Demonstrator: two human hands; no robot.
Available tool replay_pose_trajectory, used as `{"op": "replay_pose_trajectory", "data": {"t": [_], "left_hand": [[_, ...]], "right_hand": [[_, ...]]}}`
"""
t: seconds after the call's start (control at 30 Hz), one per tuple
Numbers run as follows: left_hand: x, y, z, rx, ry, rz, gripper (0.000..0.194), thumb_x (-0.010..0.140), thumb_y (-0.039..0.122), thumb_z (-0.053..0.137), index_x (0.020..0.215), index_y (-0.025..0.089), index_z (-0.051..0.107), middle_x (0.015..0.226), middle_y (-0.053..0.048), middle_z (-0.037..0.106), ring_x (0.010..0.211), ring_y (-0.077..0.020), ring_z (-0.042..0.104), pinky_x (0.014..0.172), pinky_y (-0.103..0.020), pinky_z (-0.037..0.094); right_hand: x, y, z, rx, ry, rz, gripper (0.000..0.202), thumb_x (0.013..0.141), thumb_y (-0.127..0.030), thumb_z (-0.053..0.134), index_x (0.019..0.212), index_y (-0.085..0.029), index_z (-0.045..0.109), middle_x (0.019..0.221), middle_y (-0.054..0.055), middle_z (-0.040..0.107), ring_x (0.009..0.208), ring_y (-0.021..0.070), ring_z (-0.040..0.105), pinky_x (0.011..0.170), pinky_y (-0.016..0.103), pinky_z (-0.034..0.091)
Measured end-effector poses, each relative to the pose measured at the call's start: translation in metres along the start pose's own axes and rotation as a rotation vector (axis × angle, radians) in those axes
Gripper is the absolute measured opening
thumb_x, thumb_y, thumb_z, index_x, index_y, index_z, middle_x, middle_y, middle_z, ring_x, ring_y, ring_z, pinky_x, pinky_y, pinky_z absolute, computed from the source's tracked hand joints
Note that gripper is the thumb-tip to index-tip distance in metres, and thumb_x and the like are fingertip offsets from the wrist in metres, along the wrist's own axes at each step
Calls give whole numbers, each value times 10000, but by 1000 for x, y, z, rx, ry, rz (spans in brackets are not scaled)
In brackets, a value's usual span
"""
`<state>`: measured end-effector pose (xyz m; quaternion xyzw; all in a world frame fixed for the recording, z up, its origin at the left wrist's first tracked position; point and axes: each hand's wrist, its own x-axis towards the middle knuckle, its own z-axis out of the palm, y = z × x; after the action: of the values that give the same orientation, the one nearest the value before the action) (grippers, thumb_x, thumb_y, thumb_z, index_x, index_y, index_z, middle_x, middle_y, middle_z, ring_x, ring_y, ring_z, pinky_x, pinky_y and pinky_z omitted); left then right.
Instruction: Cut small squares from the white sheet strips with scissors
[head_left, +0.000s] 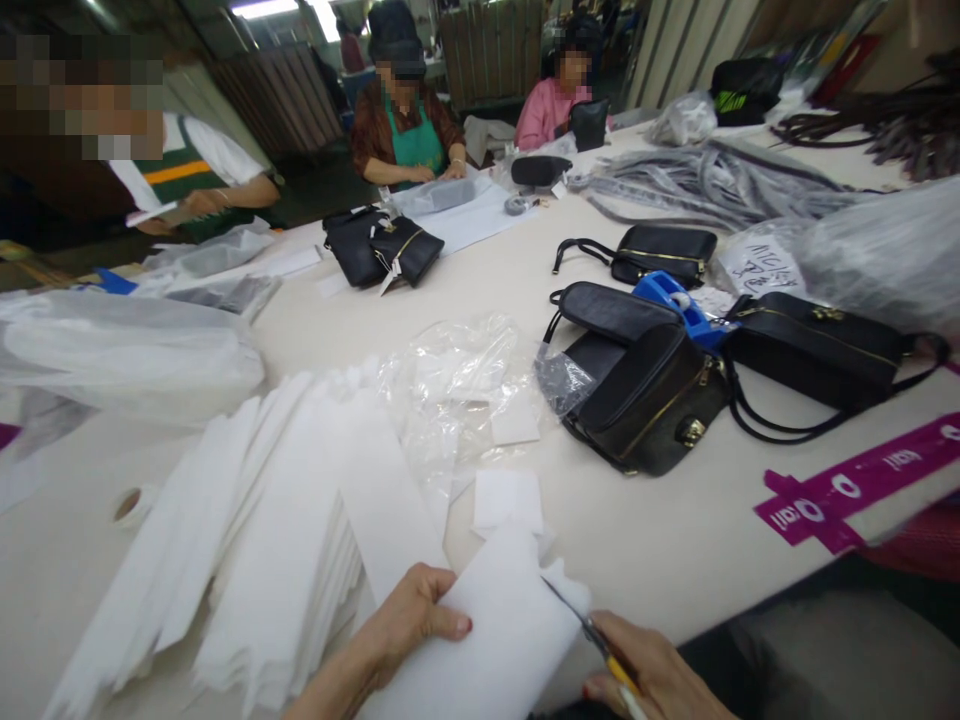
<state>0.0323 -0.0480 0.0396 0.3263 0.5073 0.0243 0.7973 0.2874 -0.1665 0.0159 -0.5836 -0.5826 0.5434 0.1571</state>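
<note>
My left hand (409, 620) pinches a white foam sheet (502, 640) at the table's near edge, thumb on top. My right hand (649, 675) grips scissors (592, 635) with a yellow handle; the blades bite into the sheet's right edge. Small cut white squares (508, 498) lie just beyond the sheet. A fanned stack of long white strips (270, 520) spreads to the left of my left hand.
Clear crumpled plastic bag (465, 385) mid-table. Black handbags (652, 400) and a blue tape dispenser (675, 300) to the right. Purple printed tape (847, 490) at right edge. Tape roll (131, 503) at left. Other people work at the far side with more bags (382, 250).
</note>
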Motion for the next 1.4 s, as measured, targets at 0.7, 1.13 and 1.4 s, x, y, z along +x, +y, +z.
{"op": "replay_pose_trajectory", "data": {"t": [0.7,1.13,1.4], "left_hand": [[15,-4,3,50,-57,-73,249,441,238,759,638,99,696,613,-62,685,486,-162,578,441,-221,414],[16,-8,10,128,-65,-94,265,437,265,773,637,114,686,591,-42,667,523,-187,582,451,-233,399],[15,-8,8,100,-70,-84,256,445,261,768,636,113,685,609,-51,679,515,-180,582,458,-236,407]], "right_hand": [[-14,-1,-2,87,-86,38,587,764,-536,520,1259,-233,433,1105,71,564,969,226,527,904,338,414],[-9,-15,-10,59,-46,25,551,700,-546,580,1128,-202,526,1015,77,561,877,215,539,821,312,443],[-4,3,4,43,5,-1,414,759,-575,478,879,-181,522,813,27,551,721,164,500,660,258,425]]}}
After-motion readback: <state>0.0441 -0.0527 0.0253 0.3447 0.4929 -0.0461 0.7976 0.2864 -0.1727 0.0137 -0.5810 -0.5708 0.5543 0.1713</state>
